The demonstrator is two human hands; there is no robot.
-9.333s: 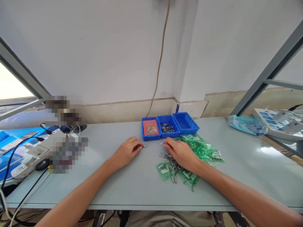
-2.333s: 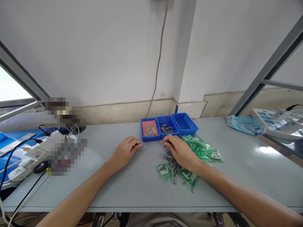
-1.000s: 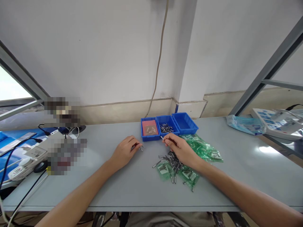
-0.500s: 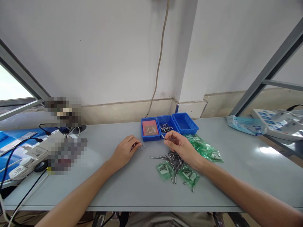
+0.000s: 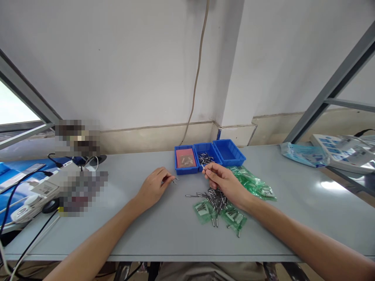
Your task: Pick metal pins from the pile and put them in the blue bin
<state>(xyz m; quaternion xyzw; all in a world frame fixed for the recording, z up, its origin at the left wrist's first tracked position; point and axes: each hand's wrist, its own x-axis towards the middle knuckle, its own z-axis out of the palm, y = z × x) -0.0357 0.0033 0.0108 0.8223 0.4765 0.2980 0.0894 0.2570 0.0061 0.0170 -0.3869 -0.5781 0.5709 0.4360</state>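
My left hand rests on the grey table, fingers curled on a few small metal pins at its tips. My right hand is raised a little, pinching one metal pin just in front of the middle blue bin, which holds several pins. A loose heap of metal pins lies under and left of that hand, on small green plastic bags.
Three blue bins stand in a row at the wall: the left one with a pink pad, the right one bare. Cables and devices crowd the left. A blue packet and a power strip lie at the right.
My right hand has lifted off the pin heap with one pin and moved back toward the middle blue bin. My left hand has stayed put.
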